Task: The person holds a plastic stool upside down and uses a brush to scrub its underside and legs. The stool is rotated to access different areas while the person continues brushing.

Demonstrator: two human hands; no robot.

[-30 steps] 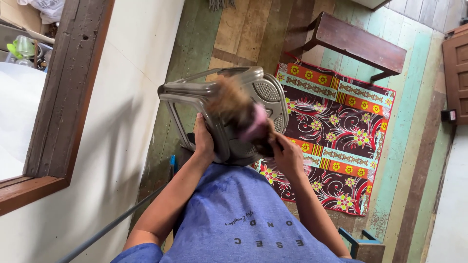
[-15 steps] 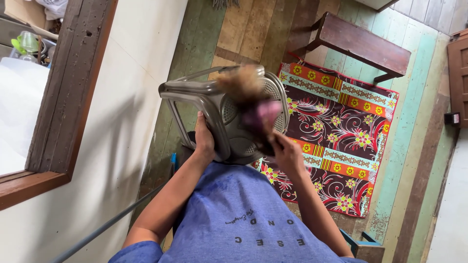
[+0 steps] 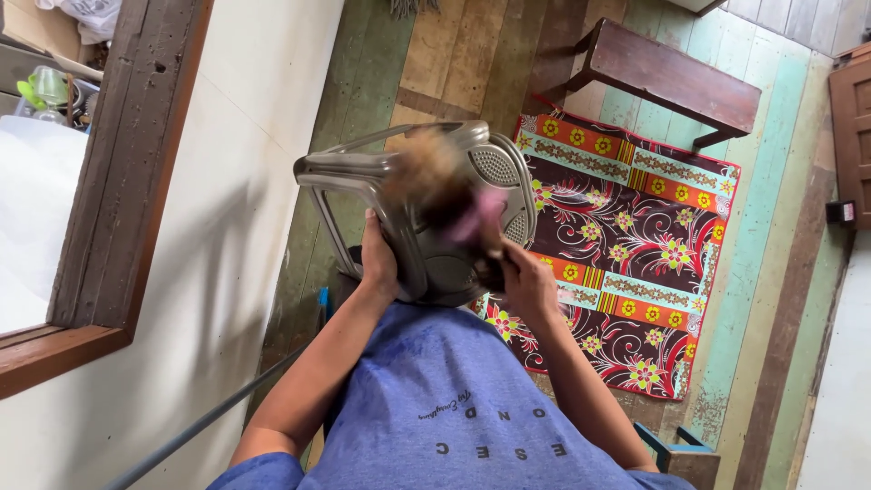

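Nearest the camera, at the bottom of the frame, is the person's blue shirt (image 3: 454,417), and both bare forearms rise from it toward the middle of the picture. The left hand (image 3: 379,263) has its grip closed around the edge of a grey plastic chair (image 3: 363,172), the fingers wrapped over the rim so the chair is held up off the floor and tipped on its side against the body; that puts its underside and legs within easy reach of the other hand. The right hand (image 3: 524,283) is closed around the handle of a duster (image 3: 435,186), whose brown and pink tuft is smeared by motion across the middle of the chair, so the exact point of touch cannot be made out. The chair sits in the centre of the frame, its perforated seat (image 3: 494,163) facing right. Beyond and below it, on the right side, a patterned mat (image 3: 653,245) in red, black and yellow lies flat on the painted wooden floor (image 3: 435,54), whose boards show worn green and bare strips. Farther up, in the upper right, a dark wooden bench (image 3: 671,77) stands partly on the mat's far edge. Along the left runs a pale wall (image 3: 200,227) with a brown window frame (image 3: 118,172), and a thin grey rod (image 3: 209,422) slants across the lower left.
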